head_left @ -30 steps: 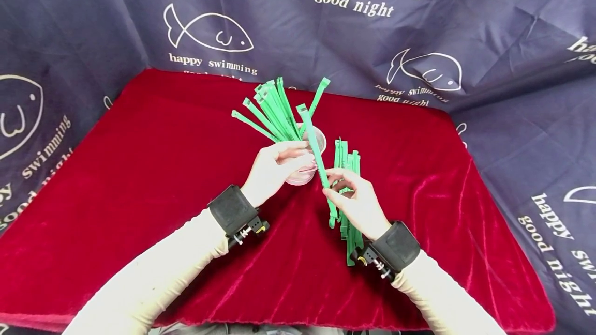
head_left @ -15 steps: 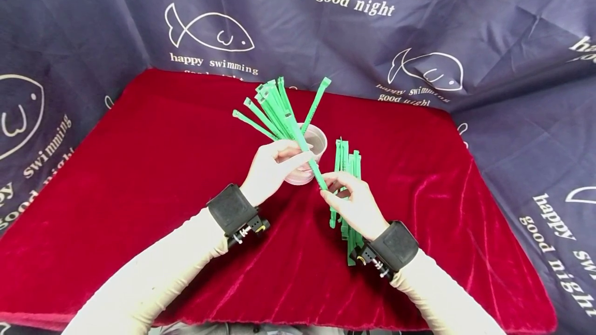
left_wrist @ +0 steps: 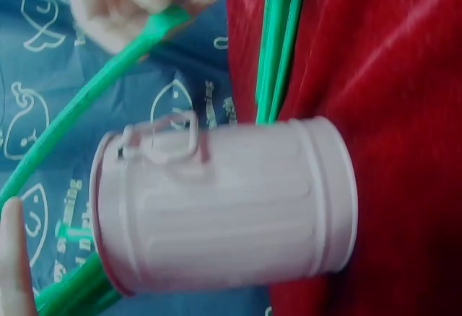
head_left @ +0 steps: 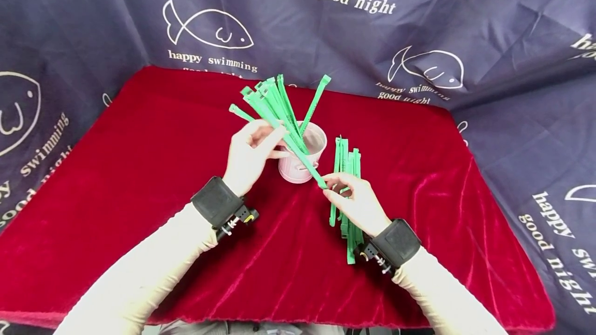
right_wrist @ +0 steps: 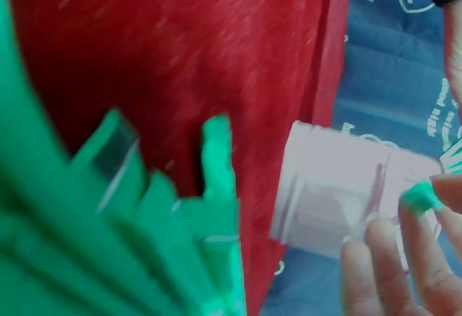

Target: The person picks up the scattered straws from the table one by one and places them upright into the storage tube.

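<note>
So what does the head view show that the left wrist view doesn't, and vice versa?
Only the head view: the sleeves, the black wristbands and the inside of the pink bucket. Only the left wrist view: the ridges running up the bucket's side. Both: the right hand pinching a green strip, more green strips on the red cloth, and the bucket.

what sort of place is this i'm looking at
Probably a makeshift indoor recording booth: a red cloth spread under the work, a fish-printed fabric backdrop hung around it, and black devices strapped on both wrists.
</note>
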### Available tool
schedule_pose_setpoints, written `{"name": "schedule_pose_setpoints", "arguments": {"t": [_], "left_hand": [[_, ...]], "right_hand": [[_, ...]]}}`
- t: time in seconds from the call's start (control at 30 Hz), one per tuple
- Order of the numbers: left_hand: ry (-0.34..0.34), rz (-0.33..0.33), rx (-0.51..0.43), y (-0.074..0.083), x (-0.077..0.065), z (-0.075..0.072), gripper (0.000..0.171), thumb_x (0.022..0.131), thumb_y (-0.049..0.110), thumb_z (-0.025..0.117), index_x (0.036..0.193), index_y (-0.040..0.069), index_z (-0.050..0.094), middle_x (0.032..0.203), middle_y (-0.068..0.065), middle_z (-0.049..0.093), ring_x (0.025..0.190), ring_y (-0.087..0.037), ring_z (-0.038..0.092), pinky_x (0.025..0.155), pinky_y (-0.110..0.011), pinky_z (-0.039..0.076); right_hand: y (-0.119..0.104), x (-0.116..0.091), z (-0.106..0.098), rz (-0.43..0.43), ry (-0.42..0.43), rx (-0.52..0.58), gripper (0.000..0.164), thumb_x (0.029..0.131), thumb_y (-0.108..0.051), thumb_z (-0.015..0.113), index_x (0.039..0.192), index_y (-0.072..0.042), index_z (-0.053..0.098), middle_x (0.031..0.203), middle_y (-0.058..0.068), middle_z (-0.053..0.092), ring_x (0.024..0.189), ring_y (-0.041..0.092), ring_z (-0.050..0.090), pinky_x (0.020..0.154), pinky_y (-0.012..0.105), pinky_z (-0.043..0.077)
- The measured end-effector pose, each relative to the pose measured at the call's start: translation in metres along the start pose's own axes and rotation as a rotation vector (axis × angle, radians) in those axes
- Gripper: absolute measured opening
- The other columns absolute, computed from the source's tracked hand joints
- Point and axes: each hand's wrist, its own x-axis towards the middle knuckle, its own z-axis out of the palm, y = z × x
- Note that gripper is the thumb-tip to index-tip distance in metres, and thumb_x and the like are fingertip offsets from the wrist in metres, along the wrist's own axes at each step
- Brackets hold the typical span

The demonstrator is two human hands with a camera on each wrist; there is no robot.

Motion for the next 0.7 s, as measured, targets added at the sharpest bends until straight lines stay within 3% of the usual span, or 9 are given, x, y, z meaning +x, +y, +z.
{"name": "schedule_pose_setpoints", "arguments": {"t": [0.17, 0.3, 0.4, 0.5, 0.7], "left_hand": [[0.143, 0.074, -0.120, 0.002, 0.008, -0.009, 0.008, 0.095, 0.001, 0.061, 0.103, 0.003, 0.060, 0.085, 0.001, 0.068, 0.076, -0.015, 0.069, 0.066, -0.040, 0.064], [0.229, 0.127, -0.188, 0.003, 0.012, -0.013, 0.016, 0.097, 0.000, 0.057, 0.095, 0.016, 0.054, 0.084, 0.000, 0.065, 0.075, -0.015, 0.070, 0.063, -0.037, 0.064], [0.255, 0.168, -0.195, 0.004, 0.013, -0.014, 0.015, 0.098, 0.001, 0.056, 0.095, 0.015, 0.052, 0.083, -0.001, 0.065, 0.075, -0.015, 0.069, 0.063, -0.036, 0.064], [0.272, 0.193, -0.186, 0.004, 0.014, -0.016, 0.015, 0.097, 0.001, 0.056, 0.095, 0.015, 0.052, 0.081, 0.000, 0.063, 0.076, -0.016, 0.067, 0.063, -0.036, 0.063], [0.290, 0.206, -0.140, 0.002, 0.015, -0.019, 0.013, 0.097, 0.004, 0.059, 0.096, 0.016, 0.055, 0.080, 0.000, 0.063, 0.075, -0.014, 0.065, 0.061, -0.036, 0.063]], "right_hand": [[0.013, 0.003, -0.006, 0.050, 0.031, -0.074, 0.026, 0.090, -0.013, 0.069, 0.116, -0.008, 0.070, 0.095, 0.004, 0.071, 0.085, 0.019, 0.064, 0.073, 0.033, 0.057], [0.025, 0.005, -0.014, 0.091, 0.103, -0.191, 0.028, 0.088, -0.011, 0.068, 0.115, -0.005, 0.070, 0.095, 0.010, 0.071, 0.078, 0.022, 0.064, 0.068, 0.028, 0.052], [0.034, 0.005, -0.020, 0.147, 0.112, -0.291, 0.030, 0.086, -0.007, 0.066, 0.115, -0.002, 0.068, 0.095, 0.016, 0.068, 0.076, 0.026, 0.062, 0.068, 0.031, 0.050], [0.040, 0.005, -0.024, 0.207, 0.059, -0.375, 0.036, 0.084, -0.005, 0.063, 0.119, 0.003, 0.064, 0.097, 0.021, 0.065, 0.083, 0.031, 0.061, 0.075, 0.039, 0.052], [0.043, 0.005, -0.029, 0.256, -0.020, -0.442, 0.043, 0.081, -0.003, 0.061, 0.123, 0.006, 0.060, 0.098, 0.024, 0.063, 0.092, 0.036, 0.060, 0.080, 0.043, 0.052]]}}
